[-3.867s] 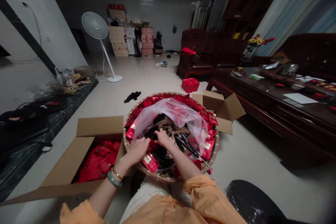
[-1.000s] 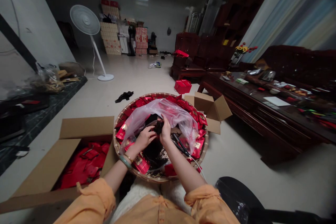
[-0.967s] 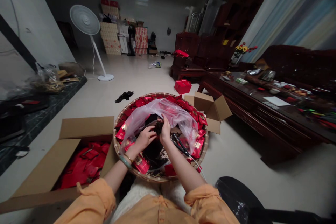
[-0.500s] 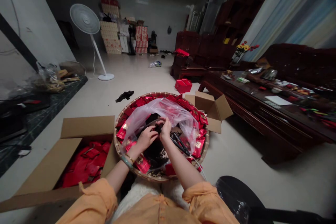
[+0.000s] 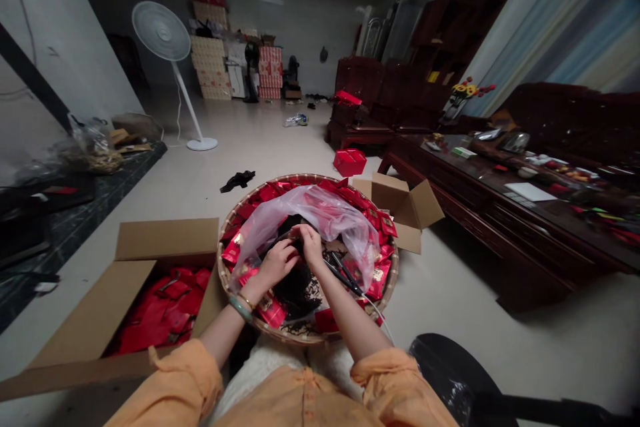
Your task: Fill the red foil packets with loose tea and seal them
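My left hand and my right hand meet over a clump of dark loose tea leaves in a round woven bamboo basket. Their fingertips pinch dark leaves just below a clear plastic bag. Red foil packets line the basket around the leaves. To the right of my right hand lies a black scissor-shaped tool with a white cord, touched by neither hand.
An open carton of red packets sits left of the basket, and a smaller open carton behind it. A red box and black cloth lie on the floor. A dark wood table stands right.
Since the oldest frame, both hands have risen from the leaves and come together at the clump. Over the last second they have barely moved, and the view has shifted slightly.
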A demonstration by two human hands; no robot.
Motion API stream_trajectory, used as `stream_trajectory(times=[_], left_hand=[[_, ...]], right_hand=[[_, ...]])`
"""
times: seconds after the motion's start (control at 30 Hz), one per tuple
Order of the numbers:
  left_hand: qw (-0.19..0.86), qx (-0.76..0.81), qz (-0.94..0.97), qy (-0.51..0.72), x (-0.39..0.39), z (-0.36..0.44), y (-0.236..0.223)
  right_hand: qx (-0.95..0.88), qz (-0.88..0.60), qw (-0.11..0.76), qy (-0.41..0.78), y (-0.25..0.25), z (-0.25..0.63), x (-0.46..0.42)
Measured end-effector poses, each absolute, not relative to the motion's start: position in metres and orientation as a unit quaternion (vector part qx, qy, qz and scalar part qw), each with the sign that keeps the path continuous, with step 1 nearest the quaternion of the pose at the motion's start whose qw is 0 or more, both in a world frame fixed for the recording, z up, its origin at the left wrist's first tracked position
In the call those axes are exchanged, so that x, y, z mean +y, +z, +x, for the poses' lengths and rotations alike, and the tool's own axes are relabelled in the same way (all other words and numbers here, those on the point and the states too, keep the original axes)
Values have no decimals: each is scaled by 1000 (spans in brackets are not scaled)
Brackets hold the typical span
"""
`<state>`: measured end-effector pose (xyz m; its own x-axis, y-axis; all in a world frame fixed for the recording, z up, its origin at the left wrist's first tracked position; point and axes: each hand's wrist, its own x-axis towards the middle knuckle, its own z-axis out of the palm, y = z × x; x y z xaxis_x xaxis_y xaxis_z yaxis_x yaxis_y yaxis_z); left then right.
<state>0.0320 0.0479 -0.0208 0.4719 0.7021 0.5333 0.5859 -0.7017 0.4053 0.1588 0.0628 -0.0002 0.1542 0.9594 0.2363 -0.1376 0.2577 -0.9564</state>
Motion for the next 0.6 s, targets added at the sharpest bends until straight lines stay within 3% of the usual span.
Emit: stream_trajectory(times=[0.4, 0.6], left_hand=[[105, 373, 850, 356, 46, 25, -20], [103, 349, 868, 339, 43, 21, -15]], right_hand=[[-624, -432, 539, 366, 0, 187, 52], [-815, -414, 342, 218, 0, 204, 35]])
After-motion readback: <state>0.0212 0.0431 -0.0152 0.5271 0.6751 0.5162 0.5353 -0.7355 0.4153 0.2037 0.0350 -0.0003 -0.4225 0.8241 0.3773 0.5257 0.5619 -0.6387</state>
